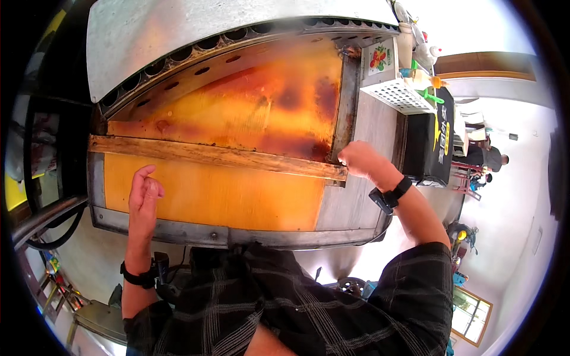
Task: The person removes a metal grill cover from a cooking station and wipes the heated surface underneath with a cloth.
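A long wooden bar (213, 155) crosses a worktop. Behind it lies a glossy orange panel (267, 111) with dark brown and red stains; in front is a plainer yellow-orange wooden panel (209, 193). My left hand (147, 191) hovers over the front panel's left part, fingers partly curled and apart, with nothing visible in it. At the bar's right end, my right hand (363, 162) is closed like a fist, very near or touching the wood. Its fingertips are turned away, so whether it grips anything is hidden.
Grey metal edging (187, 232) rims the worktop. Along the back runs a strip with round holes (209, 42) under a pale sheet (231, 13). A white perforated basket (398, 95) with bottles and a black delivery box (427, 138) stand right. People (492, 158) are farther off.
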